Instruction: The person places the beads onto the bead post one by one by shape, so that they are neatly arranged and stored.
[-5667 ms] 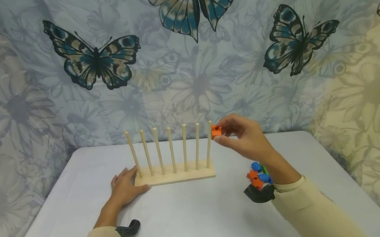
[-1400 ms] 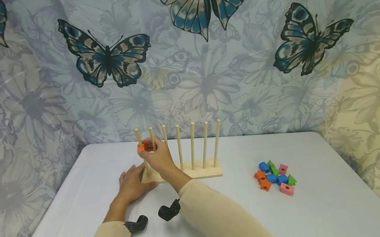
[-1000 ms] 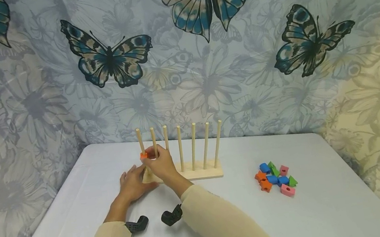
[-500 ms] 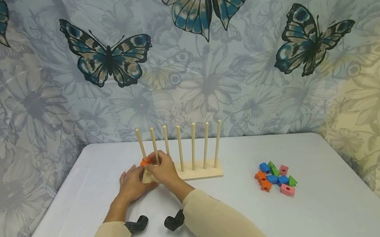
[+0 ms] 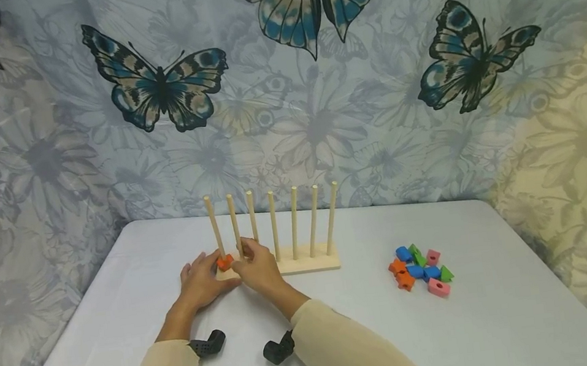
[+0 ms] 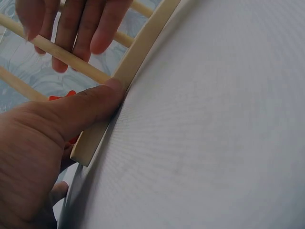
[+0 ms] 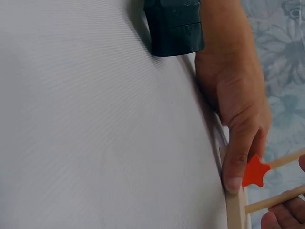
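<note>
A wooden peg stand with several upright pegs stands on the table. My left hand grips its left end, thumb along the front edge of the base and fingers around the end. An orange star-shaped bead sits low on the leftmost peg, at the base; its star face shows in the right wrist view. Just right of that bead is my right hand, around the second peg and apart from the bead. In the left wrist view its fingers hang loosely extended, holding nothing.
A loose pile lies on the table to the right: blue beads, orange star beads, green triangular beads and pink block beads. A butterfly-patterned cloth hangs behind the table.
My right hand carried the orange star bead leftward, slid it down the leftmost peg to the base and let it go, then shifted slightly right. My left hand keeps its grip on the stand.
</note>
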`<state>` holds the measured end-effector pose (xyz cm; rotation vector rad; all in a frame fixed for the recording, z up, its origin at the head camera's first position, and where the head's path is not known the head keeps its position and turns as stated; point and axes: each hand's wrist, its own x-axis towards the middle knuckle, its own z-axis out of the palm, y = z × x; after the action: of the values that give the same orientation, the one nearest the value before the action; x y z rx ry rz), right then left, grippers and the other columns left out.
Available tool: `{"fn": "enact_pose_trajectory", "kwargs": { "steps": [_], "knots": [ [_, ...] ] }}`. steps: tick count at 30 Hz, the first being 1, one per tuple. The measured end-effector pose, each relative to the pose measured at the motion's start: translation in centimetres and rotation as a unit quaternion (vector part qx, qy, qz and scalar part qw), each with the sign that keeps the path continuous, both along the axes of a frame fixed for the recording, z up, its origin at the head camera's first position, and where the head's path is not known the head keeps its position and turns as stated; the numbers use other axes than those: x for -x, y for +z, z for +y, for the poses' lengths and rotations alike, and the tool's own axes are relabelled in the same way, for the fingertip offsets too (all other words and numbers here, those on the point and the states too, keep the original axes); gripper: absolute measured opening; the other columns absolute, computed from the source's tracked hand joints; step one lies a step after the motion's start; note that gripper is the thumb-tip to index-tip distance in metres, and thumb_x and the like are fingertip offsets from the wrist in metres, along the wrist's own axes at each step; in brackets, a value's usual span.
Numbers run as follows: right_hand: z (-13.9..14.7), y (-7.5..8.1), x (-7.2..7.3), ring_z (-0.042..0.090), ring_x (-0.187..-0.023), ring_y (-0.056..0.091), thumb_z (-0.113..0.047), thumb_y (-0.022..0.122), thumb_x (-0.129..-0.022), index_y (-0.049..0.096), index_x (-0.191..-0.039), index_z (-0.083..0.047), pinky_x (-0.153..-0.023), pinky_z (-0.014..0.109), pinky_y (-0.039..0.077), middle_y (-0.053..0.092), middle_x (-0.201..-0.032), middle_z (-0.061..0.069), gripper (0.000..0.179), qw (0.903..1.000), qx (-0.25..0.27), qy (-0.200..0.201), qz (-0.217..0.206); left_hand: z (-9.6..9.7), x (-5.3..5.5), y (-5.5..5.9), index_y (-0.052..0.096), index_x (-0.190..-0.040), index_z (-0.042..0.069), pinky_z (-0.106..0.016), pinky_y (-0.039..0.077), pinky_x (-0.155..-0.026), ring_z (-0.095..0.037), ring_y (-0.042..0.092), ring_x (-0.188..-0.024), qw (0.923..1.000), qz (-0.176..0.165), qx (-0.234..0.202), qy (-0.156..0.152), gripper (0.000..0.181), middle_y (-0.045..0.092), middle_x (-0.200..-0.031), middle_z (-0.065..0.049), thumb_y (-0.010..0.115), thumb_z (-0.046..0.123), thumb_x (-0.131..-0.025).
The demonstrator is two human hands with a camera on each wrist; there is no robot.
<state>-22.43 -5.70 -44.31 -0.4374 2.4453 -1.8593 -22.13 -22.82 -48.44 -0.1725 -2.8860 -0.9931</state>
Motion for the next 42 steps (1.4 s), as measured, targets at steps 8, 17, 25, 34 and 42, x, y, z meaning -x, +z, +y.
{"fn": "enact_pose_trajectory", "kwargs": {
  "steps": [8, 17, 25, 34, 42],
  "knots": [
    [3.0, 1.6, -1.3, 0.025, -0.116, 0.058, -0.006, 0.065, -0.088, 0.056, -0.132, -0.004, -0.097, 0.034, 0.045, 0.06, -0.127, 0.01, 0.045, 0.9984, 0.031, 0.04, 0.025, 0.0, 0.1, 0.3, 0.044, -0.142, -0.001, -0.06, 0.001, -0.108, -0.044, 0.023, -0.137, 0.9999, -0.01, 0.007, 0.009, 0.092, 0.045, -0.141, -0.023, 0.081, 0.048, -0.073],
    [7.7, 7.2, -4.6, 0.042, -0.112, 0.055, 0.005, 0.062, -0.09, 0.052, -0.128, 0.009, -0.096, 0.04, 0.046, 0.058, -0.12, 0.022, 0.04, 0.9871, 0.101, 0.102, 0.07, 0.0, -0.1, 0.3, 0.043, -0.142, -0.003, -0.06, 0.001, -0.108, -0.044, 0.022, -0.137, 0.9998, -0.016, 0.002, 0.009, 0.093, 0.045, -0.141, -0.025, 0.081, 0.048, -0.073],
    [11.8, 7.3, -5.0, 0.043, -0.105, 0.057, 0.012, 0.063, -0.087, 0.054, -0.124, 0.011, -0.091, 0.047, 0.048, 0.059, -0.115, 0.026, 0.038, 0.9766, 0.122, 0.09, 0.152, 0.2, -0.1, 0.4, 0.044, -0.143, -0.001, -0.058, 0.001, -0.109, -0.043, 0.022, -0.138, 0.9998, -0.015, -0.01, 0.01, 0.093, 0.045, -0.142, -0.023, 0.082, 0.047, -0.073],
    [16.5, 6.8, -5.5, 0.037, -0.101, 0.06, 0.011, 0.064, -0.087, 0.056, -0.123, 0.007, -0.088, 0.041, 0.051, 0.06, -0.114, 0.021, 0.038, 0.9668, 0.09, 0.06, 0.231, 0.2, -0.1, 0.2, 0.043, -0.143, 0.001, -0.058, 0.0, -0.109, -0.042, 0.021, -0.139, 0.9998, -0.017, -0.006, 0.007, 0.092, 0.045, -0.142, -0.021, 0.081, 0.046, -0.073],
    [20.7, 6.3, -6.5, 0.033, -0.101, 0.059, 0.016, 0.063, -0.085, 0.056, -0.123, 0.008, -0.087, 0.029, 0.051, 0.057, -0.112, 0.028, 0.04, 0.9635, 0.079, 0.012, 0.255, 0.2, -0.1, 0.4, 0.043, -0.143, -0.001, -0.058, 0.0, -0.109, -0.043, 0.022, -0.138, 0.9998, -0.017, -0.006, 0.013, 0.092, 0.045, -0.142, -0.023, 0.082, 0.045, -0.073]
  ]
}}
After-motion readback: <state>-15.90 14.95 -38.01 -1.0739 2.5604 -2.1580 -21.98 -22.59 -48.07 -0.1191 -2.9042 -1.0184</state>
